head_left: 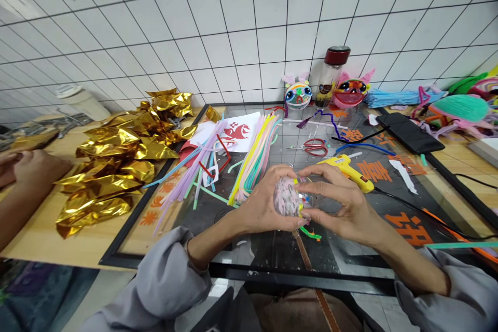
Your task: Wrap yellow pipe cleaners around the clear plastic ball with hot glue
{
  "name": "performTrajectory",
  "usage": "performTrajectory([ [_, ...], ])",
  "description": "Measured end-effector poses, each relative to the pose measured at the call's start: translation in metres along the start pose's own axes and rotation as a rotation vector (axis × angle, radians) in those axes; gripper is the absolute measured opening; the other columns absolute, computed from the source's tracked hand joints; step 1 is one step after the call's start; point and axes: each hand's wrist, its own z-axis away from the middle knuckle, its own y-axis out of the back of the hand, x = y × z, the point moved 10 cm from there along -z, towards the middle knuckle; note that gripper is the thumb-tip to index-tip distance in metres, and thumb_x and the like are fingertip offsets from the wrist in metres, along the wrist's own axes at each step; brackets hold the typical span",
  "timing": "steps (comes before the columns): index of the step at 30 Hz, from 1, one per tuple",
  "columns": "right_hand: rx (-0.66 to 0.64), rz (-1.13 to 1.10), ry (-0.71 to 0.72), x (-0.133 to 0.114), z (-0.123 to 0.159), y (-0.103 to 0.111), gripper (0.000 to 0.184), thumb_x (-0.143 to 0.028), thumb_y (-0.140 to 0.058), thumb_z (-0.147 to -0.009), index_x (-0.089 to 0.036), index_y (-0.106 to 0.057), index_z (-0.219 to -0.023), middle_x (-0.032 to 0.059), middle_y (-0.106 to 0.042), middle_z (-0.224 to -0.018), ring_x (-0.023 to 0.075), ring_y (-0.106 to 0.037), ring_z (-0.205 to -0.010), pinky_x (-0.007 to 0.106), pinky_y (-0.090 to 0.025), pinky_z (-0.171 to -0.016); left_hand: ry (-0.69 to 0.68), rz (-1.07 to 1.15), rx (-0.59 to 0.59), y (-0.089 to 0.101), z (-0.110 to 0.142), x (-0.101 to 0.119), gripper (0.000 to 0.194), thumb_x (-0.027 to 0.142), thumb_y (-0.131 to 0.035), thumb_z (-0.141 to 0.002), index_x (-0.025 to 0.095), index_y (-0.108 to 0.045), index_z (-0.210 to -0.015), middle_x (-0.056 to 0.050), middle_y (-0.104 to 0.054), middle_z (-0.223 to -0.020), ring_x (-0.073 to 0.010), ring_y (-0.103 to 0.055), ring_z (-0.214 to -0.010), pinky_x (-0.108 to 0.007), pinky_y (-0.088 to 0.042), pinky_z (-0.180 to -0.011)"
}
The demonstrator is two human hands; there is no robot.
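Between my two hands is a small rounded craft piece, clear and pink with yellow edging and some coloured bits on its right side. My left hand wraps round its left side. With thumb and fingertips, my right hand grips its right edge. A green pipe-cleaner strip hangs out below it. Just behind my right hand lies a yellow hot glue gun. Red-handled scissors rest farther back. A bundle of pastel pipe cleaners lies behind my left hand.
Crumpled gold foil is heaped at left, beside another person's arm. Finished animal-face crafts and a lidded bottle stand by the tiled wall. A black phone lies at right. The glue gun's cable runs rightward.
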Motion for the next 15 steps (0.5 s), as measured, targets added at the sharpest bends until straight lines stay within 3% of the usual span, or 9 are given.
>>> performTrajectory([
  [9, 0.009, -0.006, 0.000, 0.0006, -0.0011, 0.0012, 0.027, -0.029, -0.070, -0.086, -0.021, -0.068, -0.112, 0.0120, -0.062, -0.120, 0.0256, -0.061, -0.111, 0.044, -0.048, -0.090, -0.016, 0.012, -0.002, 0.0007, -0.0021, 0.0027, 0.063, 0.036, -0.084, -0.067, 0.026, -0.048, -0.118, -0.009, -0.053, -0.124, -0.0281, -0.050, -0.124, -0.047, -0.039, -0.110],
  [15, 0.016, -0.014, -0.003, 0.0011, -0.0013, 0.0016, 0.028, -0.029, -0.071, -0.086, -0.023, -0.068, -0.113, 0.0117, -0.062, -0.120, 0.0255, -0.061, -0.110, 0.045, -0.049, -0.090, -0.010, 0.003, -0.019, 0.0002, -0.0018, 0.0011, 0.071, 0.039, -0.087, -0.063, 0.026, -0.046, -0.120, -0.009, -0.050, -0.126, -0.0296, -0.048, -0.127, -0.047, -0.039, -0.110],
])
